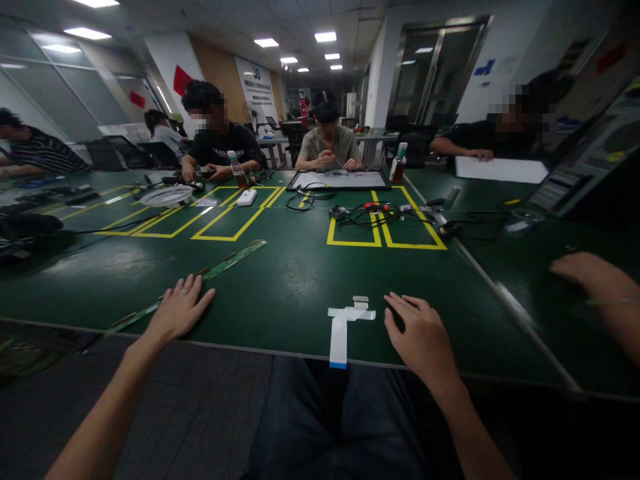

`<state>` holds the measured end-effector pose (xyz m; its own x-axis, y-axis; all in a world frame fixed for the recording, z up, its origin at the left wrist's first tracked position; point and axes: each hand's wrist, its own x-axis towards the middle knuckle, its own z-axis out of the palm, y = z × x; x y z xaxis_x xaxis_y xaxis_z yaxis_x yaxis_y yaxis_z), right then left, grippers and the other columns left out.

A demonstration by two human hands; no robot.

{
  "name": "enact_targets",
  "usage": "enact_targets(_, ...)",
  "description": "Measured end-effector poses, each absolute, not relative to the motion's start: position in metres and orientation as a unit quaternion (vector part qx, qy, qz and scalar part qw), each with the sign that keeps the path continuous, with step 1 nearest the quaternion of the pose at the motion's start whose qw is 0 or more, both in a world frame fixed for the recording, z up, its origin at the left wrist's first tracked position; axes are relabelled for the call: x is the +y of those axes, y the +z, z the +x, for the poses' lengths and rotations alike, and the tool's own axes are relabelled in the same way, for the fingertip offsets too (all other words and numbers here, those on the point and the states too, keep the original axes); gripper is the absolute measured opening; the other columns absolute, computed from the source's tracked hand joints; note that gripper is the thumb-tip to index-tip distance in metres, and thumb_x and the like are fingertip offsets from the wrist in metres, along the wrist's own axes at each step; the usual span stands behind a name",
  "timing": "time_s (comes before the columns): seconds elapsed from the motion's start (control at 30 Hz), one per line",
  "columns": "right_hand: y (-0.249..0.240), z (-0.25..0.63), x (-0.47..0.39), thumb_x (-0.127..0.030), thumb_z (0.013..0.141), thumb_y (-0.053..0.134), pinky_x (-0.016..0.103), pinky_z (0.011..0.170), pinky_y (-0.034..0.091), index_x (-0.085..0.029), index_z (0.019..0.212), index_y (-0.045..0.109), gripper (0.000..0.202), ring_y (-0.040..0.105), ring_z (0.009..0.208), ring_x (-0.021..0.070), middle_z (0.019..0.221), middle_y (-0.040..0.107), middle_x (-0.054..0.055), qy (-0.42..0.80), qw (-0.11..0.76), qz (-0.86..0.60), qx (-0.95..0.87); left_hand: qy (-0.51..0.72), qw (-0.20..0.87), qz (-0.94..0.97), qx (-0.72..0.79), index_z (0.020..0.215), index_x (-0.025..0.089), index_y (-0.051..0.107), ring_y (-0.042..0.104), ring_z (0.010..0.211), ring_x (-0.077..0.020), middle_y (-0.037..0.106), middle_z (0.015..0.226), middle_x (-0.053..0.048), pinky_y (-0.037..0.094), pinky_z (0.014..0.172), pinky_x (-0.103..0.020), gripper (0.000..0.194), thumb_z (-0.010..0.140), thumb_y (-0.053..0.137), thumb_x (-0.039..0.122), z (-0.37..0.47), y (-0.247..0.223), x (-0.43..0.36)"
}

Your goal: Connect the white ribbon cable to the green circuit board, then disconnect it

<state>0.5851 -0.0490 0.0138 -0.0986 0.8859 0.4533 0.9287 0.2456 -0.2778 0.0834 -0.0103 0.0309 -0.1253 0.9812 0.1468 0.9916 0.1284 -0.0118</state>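
Note:
My left hand [181, 307] lies over a long, narrow green circuit board [235, 259], fingers stretched out and the thumb apart. The board slants across the table from the front edge at the left; its middle is hidden under the hand. My right hand [416, 331] rests on the table, fingers extended and the thumb spread, with nothing in it. To its left, apart from the fingertips, lies a white flat ribbon cable [339, 337] with a blue end, which reaches the table's front edge. A small pale connector piece [361, 302] sits at the cable's top.
Yellow tape outlines [355, 244] mark the green table [290, 287]. Beyond are black cables with a red-handled tool [376, 207], a white box [247, 197], a round white grille [166, 195] and bottles [399, 164]. Several people sit around; another person's arm [600, 280] rests at right.

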Motion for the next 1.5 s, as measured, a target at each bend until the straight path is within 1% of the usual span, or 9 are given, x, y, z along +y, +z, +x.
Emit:
enact_targets(0.1,0.011,0.586,-0.048,-0.029,0.101,0.053,0.052,0.102,0.052,-0.023,0.13,0.073,0.036,0.062,0.123,0.0298,0.134,0.074,0.007,-0.038,0.283,-0.609,-0.74,-0.036,0.017,-0.71,-0.703,0.164,0.006,0.036,0.027,0.16,-0.0363,0.031,0.171,-0.02,0.031,0.126,-0.054,0.07,0.109,0.029,0.049,0.111,0.015,0.011)
enact_targets(0.2,0.009,0.587,-0.047,-0.029,0.1,0.053,0.053,0.102,0.052,-0.024,0.13,0.073,0.037,0.062,0.123,0.0302,0.134,0.074,0.008,-0.036,0.288,-0.605,-0.741,-0.053,-0.009,-0.785,-0.617,0.166,0.009,0.031,0.02,0.162,-0.0331,0.024,0.173,-0.016,0.021,0.13,-0.053,0.078,0.107,0.026,0.059,0.159,0.008,0.029)
enact_targets(0.53,0.012,0.584,-0.048,-0.027,0.1,0.053,0.05,0.103,0.053,-0.022,0.127,0.075,0.035,0.063,0.124,0.0293,0.132,0.075,0.007,-0.031,0.294,-0.613,-0.733,-0.093,-0.063,-0.904,-0.413,0.168,0.017,0.029,0.016,0.164,-0.0242,0.021,0.175,-0.008,0.016,0.134,-0.045,0.069,0.111,0.024,0.057,0.287,0.024,0.013)
enact_targets(0.7,0.017,0.581,-0.052,-0.027,0.102,0.053,0.048,0.105,0.053,-0.021,0.129,0.074,0.035,0.063,0.123,0.0281,0.134,0.074,0.007,-0.037,0.3,-0.605,-0.737,-0.113,-0.088,-0.896,-0.42,0.168,0.02,0.029,0.018,0.164,-0.0204,0.023,0.175,-0.006,0.016,0.134,-0.044,0.062,0.114,0.016,0.048,0.291,0.024,0.005)
enact_targets(0.93,0.022,0.575,-0.051,-0.028,0.105,0.055,0.043,0.107,0.052,-0.027,0.145,0.063,0.041,0.062,0.128,0.0246,0.142,0.07,0.002,0.017,0.264,-0.472,-0.841,-0.113,-0.075,-0.893,-0.429,0.167,0.02,0.032,0.017,0.164,-0.0216,0.024,0.174,-0.007,0.016,0.134,-0.045,0.064,0.113,0.024,0.053,0.292,0.02,0.009)
enact_targets(1.17,0.019,0.576,-0.044,-0.027,0.104,0.057,0.047,0.105,0.054,-0.029,0.137,0.07,0.035,0.063,0.129,0.0264,0.136,0.073,0.002,0.023,0.267,-0.447,-0.853,-0.138,-0.063,-0.893,-0.423,0.165,0.02,0.038,0.015,0.164,-0.0269,0.02,0.174,-0.01,0.017,0.133,-0.051,0.065,0.111,0.031,0.056,0.288,0.017,0.013)
enact_targets(1.3,0.018,0.577,-0.043,-0.028,0.105,0.056,0.048,0.104,0.055,-0.029,0.137,0.07,0.035,0.063,0.128,0.0265,0.136,0.073,0.002,0.032,0.264,-0.453,-0.851,-0.157,-0.069,-0.899,-0.403,0.165,0.019,0.037,0.012,0.164,-0.0258,0.018,0.175,-0.01,0.018,0.134,-0.051,0.063,0.111,0.035,0.052,0.288,0.019,0.014)
enact_targets(1.4,0.02,0.577,-0.043,-0.027,0.105,0.055,0.049,0.105,0.055,-0.029,0.137,0.07,0.035,0.063,0.129,0.0265,0.14,0.071,0.003,0.036,0.258,-0.455,-0.852,-0.177,-0.074,-0.909,-0.369,0.164,0.02,0.038,0.015,0.164,-0.0239,0.021,0.175,-0.01,0.021,0.133,-0.05,0.058,0.112,0.037,0.046,0.29,0.024,0.016)
enact_targets(1.5,0.022,0.576,-0.043,-0.026,0.105,0.054,0.049,0.105,0.055,-0.028,0.136,0.07,0.034,0.063,0.129,0.0265,0.143,0.069,0.004,0.032,0.255,-0.456,-0.852,-0.185,-0.081,-0.922,-0.33,0.158,0.018,0.047,0.023,0.162,-0.0234,0.032,0.172,-0.01,0.024,0.133,-0.05,0.052,0.112,0.038,0.04,0.297,0.029,0.021)
